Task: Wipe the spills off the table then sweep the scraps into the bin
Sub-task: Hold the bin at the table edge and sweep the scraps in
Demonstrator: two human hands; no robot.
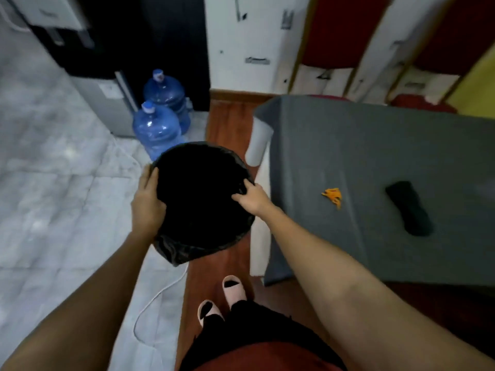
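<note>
A round bin [201, 194] lined with a black bag is held up beside the table's left edge. My left hand [147, 202] grips its left rim and my right hand [251, 196] grips its right rim. The table [375, 145] wears a grey cloth. A small heap of orange scraps [333, 196] lies on the cloth near the left edge, to the right of my right hand. Further right on the cloth lies a black rolled cloth [408, 207].
Two blue water jugs [158, 127] stand on the floor behind the bin, next to a grey appliance [107, 103]. A white cable [158, 293] trails across the tiled floor. My slippered feet [222, 298] stand on the wooden strip. Red chairs [420, 103] sit behind the table.
</note>
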